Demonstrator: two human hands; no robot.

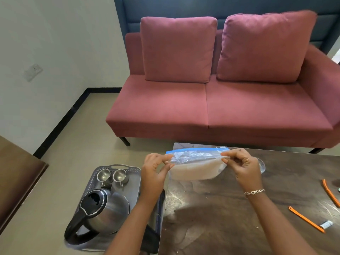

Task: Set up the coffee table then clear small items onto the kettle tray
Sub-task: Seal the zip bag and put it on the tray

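Note:
I hold a clear zip bag (197, 166) with a blue seal strip above the far left corner of the dark coffee table (230, 208). My left hand (156, 167) pinches its left top edge and my right hand (241, 163) pinches its right top edge. The bag holds something pale. To the left of the table, lower down, sits a grey tray (135, 184) carrying a steel kettle (103, 210) with a black handle and two small steel cups (112, 175).
Two orange toothbrushes (307, 219) (330, 192) lie on the table's right side. A clear glass object (262, 165) shows partly behind my right hand. A red sofa (220, 107) stands beyond the table. A brown wooden surface (16, 173) is at the left edge.

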